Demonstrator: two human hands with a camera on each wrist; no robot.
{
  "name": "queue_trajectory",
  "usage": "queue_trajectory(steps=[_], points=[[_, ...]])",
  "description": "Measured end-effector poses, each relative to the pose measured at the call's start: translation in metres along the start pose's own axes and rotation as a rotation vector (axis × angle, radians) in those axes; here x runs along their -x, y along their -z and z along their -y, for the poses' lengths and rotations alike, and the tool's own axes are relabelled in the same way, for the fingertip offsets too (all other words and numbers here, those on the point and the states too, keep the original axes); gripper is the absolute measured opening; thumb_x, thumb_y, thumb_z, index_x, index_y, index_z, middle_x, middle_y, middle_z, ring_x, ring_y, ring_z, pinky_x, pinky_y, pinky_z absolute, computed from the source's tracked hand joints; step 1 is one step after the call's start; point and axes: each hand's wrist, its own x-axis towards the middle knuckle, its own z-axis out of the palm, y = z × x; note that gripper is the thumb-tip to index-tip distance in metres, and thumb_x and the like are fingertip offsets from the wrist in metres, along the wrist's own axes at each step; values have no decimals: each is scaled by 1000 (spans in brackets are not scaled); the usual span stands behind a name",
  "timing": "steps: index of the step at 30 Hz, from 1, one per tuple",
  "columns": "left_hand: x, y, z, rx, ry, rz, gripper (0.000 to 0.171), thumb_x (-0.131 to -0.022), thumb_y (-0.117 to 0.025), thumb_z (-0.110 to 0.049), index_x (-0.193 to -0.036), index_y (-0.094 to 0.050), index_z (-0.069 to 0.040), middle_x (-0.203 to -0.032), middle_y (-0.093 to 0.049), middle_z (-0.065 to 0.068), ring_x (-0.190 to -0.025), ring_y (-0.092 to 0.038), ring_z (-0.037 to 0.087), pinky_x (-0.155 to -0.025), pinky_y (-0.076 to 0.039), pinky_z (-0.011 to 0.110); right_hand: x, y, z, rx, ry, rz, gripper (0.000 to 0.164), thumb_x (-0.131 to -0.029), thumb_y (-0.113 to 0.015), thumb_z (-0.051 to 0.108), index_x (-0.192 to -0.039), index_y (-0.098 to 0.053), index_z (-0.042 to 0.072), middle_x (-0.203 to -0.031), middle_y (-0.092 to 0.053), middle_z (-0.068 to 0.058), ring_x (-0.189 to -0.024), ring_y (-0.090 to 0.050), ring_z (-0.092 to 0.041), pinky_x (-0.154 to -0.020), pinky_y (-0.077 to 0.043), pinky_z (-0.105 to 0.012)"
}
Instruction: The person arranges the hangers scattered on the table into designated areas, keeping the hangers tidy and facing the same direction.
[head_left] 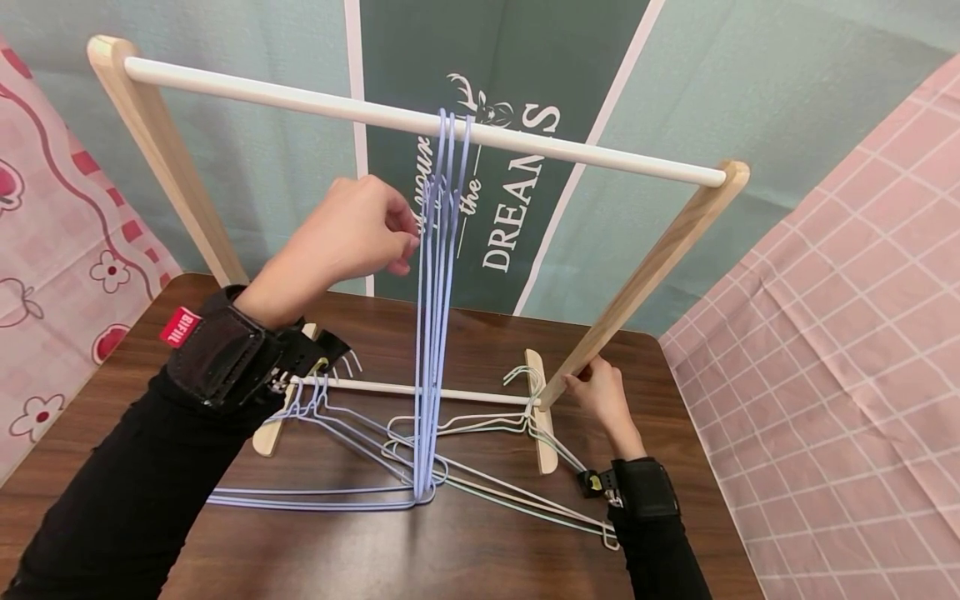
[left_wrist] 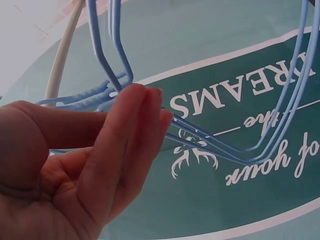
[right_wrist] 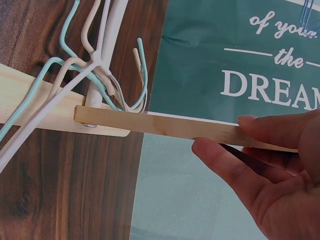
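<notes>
Several blue wire hangers hang from the white top bar of a small clothes rack. My left hand is just left of them, its fingers loosely bent and the fingertips right at the wires. In the left wrist view, its fingers overlap the necks of the blue hangers, and the thumb tip is hidden. My right hand pinches the right wooden post of the rack low down. The right wrist view shows the thumb and fingers on either side of this post.
Blue hangers hook over the left part of the lower bar and lie on the brown table. White, beige and mint hangers lie at its right end, by the wooden foot. Curtains surround the table.
</notes>
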Motion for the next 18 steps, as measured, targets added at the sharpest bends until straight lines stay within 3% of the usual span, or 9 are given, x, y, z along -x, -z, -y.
queue_trajectory(steps=[8, 18], points=[[-1, -2, 12, -51, 32, 35, 12, -83, -56, -5, -82, -68, -1, -66, -67, 5, -61, -65, 15, -67, -41, 34, 0, 0, 0, -8, -6, 9, 27, -83, -62, -1, -106, -54, -13, -90, -60, -29, -76, -62, -36, -59, -50, -38], [-2, -6, 33, -118, 47, 59, 11, -84, -58, -8, -83, -67, -2, -60, -64, 1, -61, -63, 17, -70, -41, 37, -1, 0, -1, -2, 4, 8, 28, -83, -62, 0, -106, -54, -12, -89, -60, -28, -75, -62, -35, -59, -50, -39]])
